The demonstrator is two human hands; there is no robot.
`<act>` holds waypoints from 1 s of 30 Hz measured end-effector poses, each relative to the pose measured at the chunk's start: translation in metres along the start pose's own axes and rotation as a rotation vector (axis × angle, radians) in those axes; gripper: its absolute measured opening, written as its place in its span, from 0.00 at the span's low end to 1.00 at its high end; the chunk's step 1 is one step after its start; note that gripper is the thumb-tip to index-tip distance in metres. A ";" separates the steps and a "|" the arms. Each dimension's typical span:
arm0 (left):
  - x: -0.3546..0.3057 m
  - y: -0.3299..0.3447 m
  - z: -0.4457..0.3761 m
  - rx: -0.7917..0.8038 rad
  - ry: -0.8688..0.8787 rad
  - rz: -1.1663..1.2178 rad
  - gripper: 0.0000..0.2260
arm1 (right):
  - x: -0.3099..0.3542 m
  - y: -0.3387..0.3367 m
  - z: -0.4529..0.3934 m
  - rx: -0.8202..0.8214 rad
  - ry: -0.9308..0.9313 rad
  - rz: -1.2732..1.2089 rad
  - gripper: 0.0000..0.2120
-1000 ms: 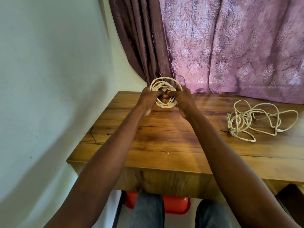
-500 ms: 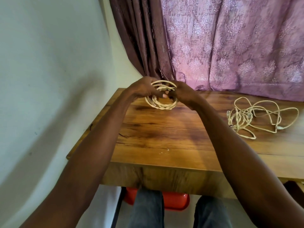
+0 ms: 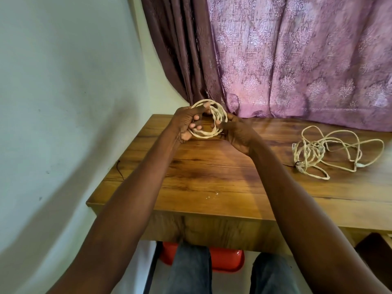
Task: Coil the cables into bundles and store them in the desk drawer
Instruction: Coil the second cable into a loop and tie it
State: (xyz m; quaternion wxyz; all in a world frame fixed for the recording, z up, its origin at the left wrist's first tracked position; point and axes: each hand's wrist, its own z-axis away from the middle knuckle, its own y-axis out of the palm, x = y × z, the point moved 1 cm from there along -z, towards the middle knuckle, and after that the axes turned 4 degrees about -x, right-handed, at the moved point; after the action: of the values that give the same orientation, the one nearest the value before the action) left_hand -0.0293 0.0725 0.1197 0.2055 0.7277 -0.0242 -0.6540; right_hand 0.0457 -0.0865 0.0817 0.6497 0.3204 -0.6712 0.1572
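We saw two bare forearms reaching up from the bottom of the frame toward its centre, above a wooden desk (image 3: 212, 177). Between the hands, just above centre, was a coiled cable (image 3: 214, 124), cream-coloured and wound into a ring of several loops, held upright over the far left part of the desktop. The left hand (image 3: 186, 122) gripped the ring's left side, its fingers curled through the loops with the fingertips showing inside the ring. The right hand (image 3: 235, 132) held the ring's right side, fingers bent around the strands; we could not tell how tightly.

At the right of the frame, well apart from the hands, a second cream cable (image 3: 331, 153) lay loose and tangled on the desktop, partly looped, with long strands trailing toward the right edge.

Behind the desk, across the upper right, hung a patterned purple curtain (image 3: 297, 60). A pale wall (image 3: 63, 102) filled the left side. At the bottom centre, below the desk's front edge, we saw grey-trousered knees (image 3: 191, 270) and a red seat (image 3: 227, 259).
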 end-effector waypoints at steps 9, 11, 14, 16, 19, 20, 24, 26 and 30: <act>0.002 0.004 0.001 0.258 -0.200 -0.327 0.25 | 0.019 0.020 0.003 0.005 -0.046 0.740 0.24; 0.001 0.004 0.002 0.256 -0.209 -0.341 0.23 | 0.016 0.024 0.005 -0.094 -0.097 0.770 0.11; 0.006 0.001 0.005 0.211 -0.168 -0.294 0.17 | 0.011 0.026 0.007 -0.189 -0.147 0.703 0.05; 0.011 -0.001 0.006 0.207 -0.123 -0.250 0.11 | 0.003 0.025 0.003 -0.258 -0.204 0.737 0.08; 0.019 -0.006 0.007 0.244 -0.095 -0.218 0.06 | -0.011 0.022 -0.003 -0.357 -0.226 0.773 0.05; 0.022 -0.008 0.007 0.225 -0.103 -0.201 0.07 | -0.014 0.020 -0.004 -0.361 -0.230 0.781 0.06; 0.029 -0.001 0.010 0.084 -0.092 -0.051 0.05 | -0.015 0.021 0.000 -0.358 -0.282 0.705 0.08; 0.030 0.003 0.013 -0.018 -0.082 -0.017 0.10 | -0.014 0.022 0.003 -0.300 -0.230 0.557 0.06; 0.029 0.001 0.014 -0.228 -0.046 -0.204 0.22 | -0.014 0.018 0.010 -0.013 -0.067 0.233 0.17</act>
State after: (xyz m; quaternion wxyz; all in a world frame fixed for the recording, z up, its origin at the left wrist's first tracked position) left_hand -0.0380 0.0590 0.0923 0.2189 0.6832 0.1196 -0.6863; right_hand 0.0258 -0.0760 0.0710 0.6063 0.2410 -0.7263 0.2165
